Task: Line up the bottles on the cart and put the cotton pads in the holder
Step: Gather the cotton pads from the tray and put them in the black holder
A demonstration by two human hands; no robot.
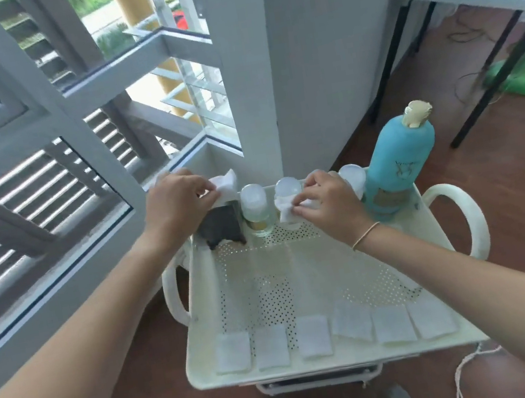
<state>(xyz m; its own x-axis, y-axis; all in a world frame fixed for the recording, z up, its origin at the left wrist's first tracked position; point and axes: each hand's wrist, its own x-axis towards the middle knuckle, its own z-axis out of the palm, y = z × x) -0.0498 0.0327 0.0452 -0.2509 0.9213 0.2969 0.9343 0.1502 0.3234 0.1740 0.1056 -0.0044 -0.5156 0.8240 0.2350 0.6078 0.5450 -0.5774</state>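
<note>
Reaching forward over a white cart (329, 359), both bare arms are stretched toward its far edge. The left hand (175, 203) is held palm down above a dark holder (224, 229) at the far left corner of the tray, and a white cotton pad (226, 184) is pinched between its thumb and fingertips, just over the holder's top. What the holder contains cannot be told, since its opening is covered by the hand and pad. The right hand (328, 203) is bent at the wrist, with a thin band (366, 235) worn on it, and its fingers are closed on another cotton pad (285, 210), which is held in front of the middle small bottle.

Along the far edge of the tray, 3 small clear bottles with white caps are lined up: the first bottle (256, 212) stands just beside the holder and holds a little yellowish liquid, the second bottle (288, 187) is partly hidden by the right hand's pad, and the third bottle (353, 180) is mostly hidden behind the right hand. A tall blue bottle (395, 169) with a beige cap is seen upright at the far right corner, next to the third bottle.

On the near edge of the perforated tray, a row of 6 pads (313, 336) is laid flat, side by side.
</note>
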